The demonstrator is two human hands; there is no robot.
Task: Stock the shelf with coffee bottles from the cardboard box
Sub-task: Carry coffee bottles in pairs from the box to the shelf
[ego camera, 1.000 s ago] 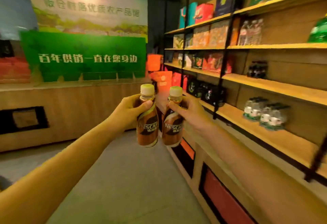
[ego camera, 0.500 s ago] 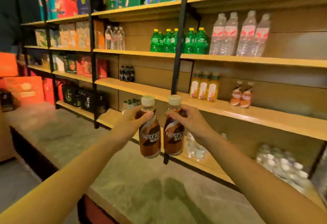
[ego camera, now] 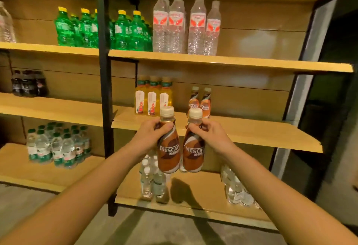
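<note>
I hold two brown coffee bottles with cream caps upright, side by side, in front of the wooden shelf (ego camera: 251, 134). My left hand (ego camera: 149, 136) grips the neck of the left coffee bottle (ego camera: 169, 153). My right hand (ego camera: 211, 134) grips the neck of the right coffee bottle (ego camera: 193, 153). Both bottles hang just before the middle shelf's front edge. Two more coffee bottles (ego camera: 200, 102) stand at the back of that shelf, right behind my hands. The cardboard box is out of view.
Yellow drink bottles (ego camera: 153, 97) stand left of the shelved coffee. Green bottles (ego camera: 124, 29) and tall water bottles (ego camera: 186, 24) fill the shelf above. Small water bottles (ego camera: 58, 148) and more (ego camera: 236, 186) sit on the bottom shelf. A black upright post (ego camera: 105, 90) divides the bays.
My view has swung right along the shelving and closer, so the bay with the coffee bottles is now straight ahead. Both hands still hold their bottles, raised nearer the middle shelf.
</note>
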